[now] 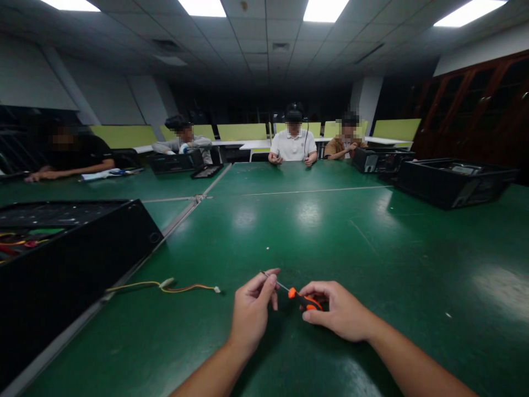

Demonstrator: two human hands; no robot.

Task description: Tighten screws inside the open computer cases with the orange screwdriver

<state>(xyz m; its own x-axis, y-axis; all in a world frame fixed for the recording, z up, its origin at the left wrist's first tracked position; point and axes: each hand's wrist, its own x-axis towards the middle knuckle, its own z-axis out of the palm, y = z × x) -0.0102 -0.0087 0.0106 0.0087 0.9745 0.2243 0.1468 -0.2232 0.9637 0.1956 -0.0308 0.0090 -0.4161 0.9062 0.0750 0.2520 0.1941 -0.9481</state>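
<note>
Green tabletop, lime partitions, ceiling lights, held screwdriver

Office workroom, lime desk partitions, open computer cases

Yellow cable beside black case, left; lime partitions behind people; dark-red cabinets right.

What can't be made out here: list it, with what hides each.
All in the head view:
Part of the screwdriver's shaft: covered by the left hand.
Part of its handle: inside the right hand's grasp.
The near black case: cut off by the left edge.
The cable's left end: lost at that case's edge.
The white speck at right: too small to identify.
</note>
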